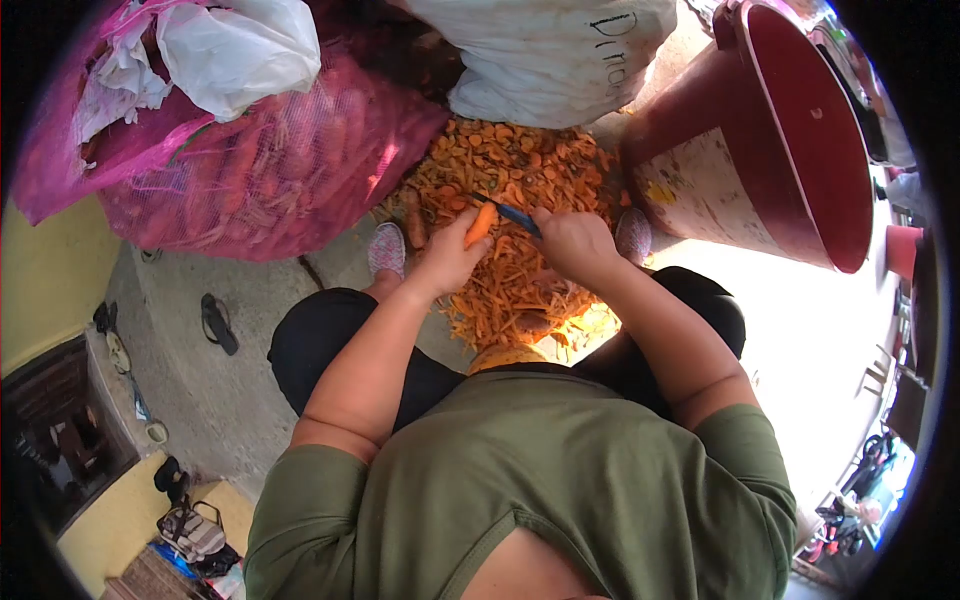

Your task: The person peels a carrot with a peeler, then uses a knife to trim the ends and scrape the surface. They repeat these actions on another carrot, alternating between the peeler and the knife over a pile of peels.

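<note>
Below, left hand [447,258] grips carrot [481,224], right hand [575,245] clasps tool [517,215] (blue); peels [500,160] litter concrete floor [200,390].

The bare left forearm [372,350] and the bare right forearm [660,330] are stretched forward and downward, drawn together toward the wrists. The bare left hand [450,258] is curled shut, thumb side up; the bare right hand [575,245] is clenched just beside it, knuckles upward.

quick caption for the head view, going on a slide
Left hand holds a carrot, right hand a blue-handled blade against it, above a heap of orange peelings.
</note>
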`<state>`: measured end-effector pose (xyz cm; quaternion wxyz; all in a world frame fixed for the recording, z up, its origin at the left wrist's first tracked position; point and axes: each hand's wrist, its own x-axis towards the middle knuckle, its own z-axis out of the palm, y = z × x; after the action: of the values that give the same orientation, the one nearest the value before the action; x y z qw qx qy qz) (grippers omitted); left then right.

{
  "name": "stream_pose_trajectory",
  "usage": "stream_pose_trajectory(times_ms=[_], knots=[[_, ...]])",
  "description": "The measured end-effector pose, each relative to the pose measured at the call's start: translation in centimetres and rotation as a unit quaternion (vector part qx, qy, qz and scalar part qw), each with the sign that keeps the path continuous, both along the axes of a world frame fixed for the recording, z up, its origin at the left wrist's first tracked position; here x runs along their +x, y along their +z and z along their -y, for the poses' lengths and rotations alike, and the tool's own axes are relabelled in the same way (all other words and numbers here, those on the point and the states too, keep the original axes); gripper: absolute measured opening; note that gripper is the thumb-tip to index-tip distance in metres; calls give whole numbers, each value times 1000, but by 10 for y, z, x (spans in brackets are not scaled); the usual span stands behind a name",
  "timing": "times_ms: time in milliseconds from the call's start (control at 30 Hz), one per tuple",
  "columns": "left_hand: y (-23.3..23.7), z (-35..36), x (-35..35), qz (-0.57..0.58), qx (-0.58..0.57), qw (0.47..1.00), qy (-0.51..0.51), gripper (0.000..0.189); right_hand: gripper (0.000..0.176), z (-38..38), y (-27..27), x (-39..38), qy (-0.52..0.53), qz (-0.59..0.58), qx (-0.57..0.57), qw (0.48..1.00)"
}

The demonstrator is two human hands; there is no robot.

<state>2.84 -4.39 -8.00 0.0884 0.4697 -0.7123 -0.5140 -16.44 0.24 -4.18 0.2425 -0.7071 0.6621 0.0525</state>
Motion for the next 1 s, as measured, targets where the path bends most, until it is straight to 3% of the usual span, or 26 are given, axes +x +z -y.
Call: stream_pose_trajectory(times_ms=[67,167,200,300,400,500,600,733,800,1000], knots=[[0,2,0,-5,-17,1000,5,41,19,1,5,-2,7,-13,18,1000],[12,15,-2,13,40,988,146,33,16,-1,4,-9,46,-46,53,996],[14,25,1,-71,14,977,202,25,17,-5,-4,-12,65,-57,73,994],[21,27,4,-54,13,982,181,22,19,-4,-9,-13,64,-52,92,992],[10,17,-6,-246,26,942,225,22,23,4,-3,-1,18,-22,173,985],[11,16,-10,-393,149,859,292,23,28,6,-11,5,0,30,205,978],[17,16,-4,-329,186,887,265,24,32,14,-14,2,-46,61,167,983],[8,17,4,-164,168,961,149,33,34,18,-6,-1,-80,66,87,991],[7,14,1,-84,134,985,68,37,35,15,-2,2,-45,55,72,995],[3,10,-6,-51,53,997,35,38,30,8,7,3,-4,54,61,997]])
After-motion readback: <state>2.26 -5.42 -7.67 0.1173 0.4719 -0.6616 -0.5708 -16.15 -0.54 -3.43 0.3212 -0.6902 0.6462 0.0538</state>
